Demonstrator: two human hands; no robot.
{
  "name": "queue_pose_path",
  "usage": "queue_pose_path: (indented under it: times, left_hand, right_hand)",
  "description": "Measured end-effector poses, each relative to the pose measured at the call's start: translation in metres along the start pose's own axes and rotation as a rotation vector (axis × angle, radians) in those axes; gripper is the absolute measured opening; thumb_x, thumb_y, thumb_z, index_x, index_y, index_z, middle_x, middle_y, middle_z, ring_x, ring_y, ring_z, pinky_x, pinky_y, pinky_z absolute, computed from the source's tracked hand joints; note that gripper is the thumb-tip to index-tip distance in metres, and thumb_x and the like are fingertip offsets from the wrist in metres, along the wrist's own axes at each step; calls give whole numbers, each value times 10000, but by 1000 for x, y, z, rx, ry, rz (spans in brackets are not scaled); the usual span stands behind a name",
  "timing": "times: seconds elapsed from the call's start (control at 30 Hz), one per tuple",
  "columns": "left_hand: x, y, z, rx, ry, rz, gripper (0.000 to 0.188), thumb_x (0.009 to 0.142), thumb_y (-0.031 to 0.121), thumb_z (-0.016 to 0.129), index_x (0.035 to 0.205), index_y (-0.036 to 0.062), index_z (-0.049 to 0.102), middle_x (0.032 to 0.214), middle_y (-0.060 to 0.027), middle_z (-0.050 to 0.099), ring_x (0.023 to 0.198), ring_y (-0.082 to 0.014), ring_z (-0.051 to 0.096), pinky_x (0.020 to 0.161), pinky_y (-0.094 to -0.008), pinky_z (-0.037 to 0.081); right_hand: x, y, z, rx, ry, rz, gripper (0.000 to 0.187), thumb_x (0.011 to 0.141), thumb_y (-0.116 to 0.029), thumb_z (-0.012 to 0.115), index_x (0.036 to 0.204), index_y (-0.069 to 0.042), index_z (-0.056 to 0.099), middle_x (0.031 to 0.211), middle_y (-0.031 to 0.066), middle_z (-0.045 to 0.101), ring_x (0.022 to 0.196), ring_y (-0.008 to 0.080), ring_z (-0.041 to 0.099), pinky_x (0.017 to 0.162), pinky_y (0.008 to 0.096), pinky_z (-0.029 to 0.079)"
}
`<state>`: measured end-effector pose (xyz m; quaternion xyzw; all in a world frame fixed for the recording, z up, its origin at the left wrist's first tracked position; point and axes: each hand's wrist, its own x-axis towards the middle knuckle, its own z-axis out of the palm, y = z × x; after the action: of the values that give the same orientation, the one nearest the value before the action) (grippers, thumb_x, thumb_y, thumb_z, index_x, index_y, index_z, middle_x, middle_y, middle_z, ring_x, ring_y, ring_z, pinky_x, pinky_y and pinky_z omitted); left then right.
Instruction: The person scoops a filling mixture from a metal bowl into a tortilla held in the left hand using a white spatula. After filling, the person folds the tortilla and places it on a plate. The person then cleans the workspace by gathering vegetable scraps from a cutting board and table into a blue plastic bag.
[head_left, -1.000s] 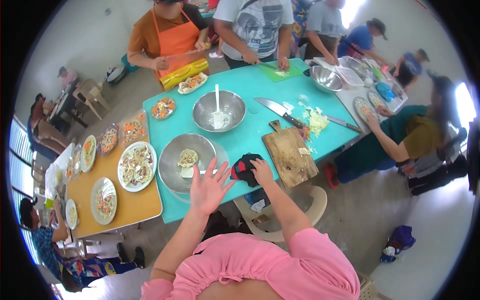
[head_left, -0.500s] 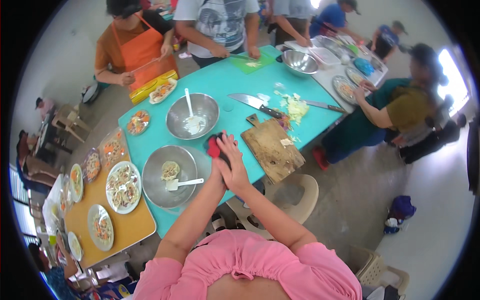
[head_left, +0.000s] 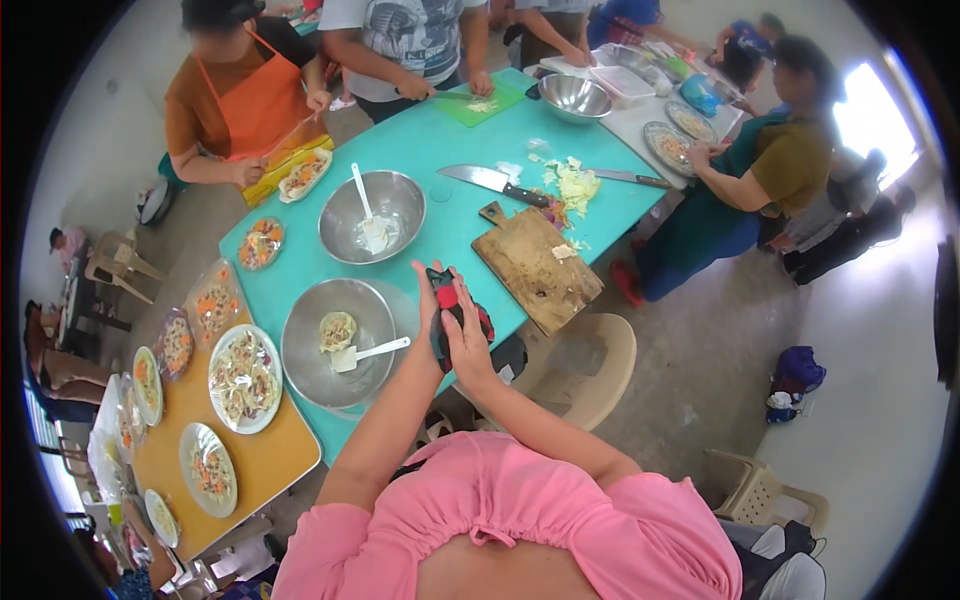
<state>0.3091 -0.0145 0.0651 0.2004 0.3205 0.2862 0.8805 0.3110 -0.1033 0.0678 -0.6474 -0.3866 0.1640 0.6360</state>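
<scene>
My left hand [head_left: 426, 300] and my right hand [head_left: 468, 345] are close together over the near edge of the turquoise table. Between the palms they hold a black and red thing [head_left: 441, 290], whose kind I cannot make out. My left fingers stretch up along its left side; my right hand presses on it from the right. Left of my hands stands a steel bowl [head_left: 300, 335] with a pale shredded clump [head_left: 337, 330] and a white spatula [head_left: 372, 351]. Farther back, a second steel bowl [head_left: 410, 205] holds another white spatula [head_left: 362, 190].
A wooden chopping board [head_left: 535, 270] lies to the right, with a large knife [head_left: 480, 178] and chopped cabbage [head_left: 577, 188] beyond. Wrapped plates of food [head_left: 245, 380] crowd the brown table [head_left: 265, 478] at left. Other people work around the tables. A beige chair [head_left: 605, 375] stands nearby.
My hands have come slightly apart from being pressed together, and more of the black and red thing shows between them. The whole view has shifted a little.
</scene>
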Motion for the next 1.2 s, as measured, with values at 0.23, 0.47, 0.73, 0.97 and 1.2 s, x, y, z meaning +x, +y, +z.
queue_pose_path:
  times: [0.23,0.47,0.73,0.97,1.2]
  left_hand:
    - [-40,-18,-2,201,-333,-56,776,862,624,241,1404,102,52,1443,-102,141,1329,-238,143,1068,-423,105]
    - [-57,-8,-40,333,-133,-59,788,872,600,257,1399,119,-77,1465,-134,-50,1356,-265,-28,1077,-434,7]
    - [-64,2,-49,395,-142,-34,784,873,583,310,1406,132,-46,1468,-125,-44,1356,-250,-42,1080,-402,5]
    - [-46,-10,-28,29,-31,48,648,890,486,406,1396,145,188,1329,-56,379,1177,-217,402,993,-369,306]
    - [-23,-21,16,-117,-156,43,420,904,457,396,1199,169,477,1183,-40,521,1040,-186,518,895,-348,416]
  right_hand:
    - [79,43,-31,54,-52,218,570,901,-336,441,1306,38,298,1346,244,309,1251,362,300,1021,384,252]
    - [3,137,-21,-486,-214,-234,572,811,-216,571,1289,9,349,1332,243,331,1242,399,303,1022,453,248]
    - [-3,150,-29,-271,-114,21,266,799,-62,538,1056,-12,582,942,163,624,914,269,596,804,322,454]
    - [1,0,-36,25,-243,-24,376,877,-173,521,1202,12,483,1231,171,494,1171,233,445,979,310,316]
    - [59,64,-24,-181,-217,-84,436,916,-163,344,1307,30,335,1372,191,312,1273,297,291,1047,342,194]
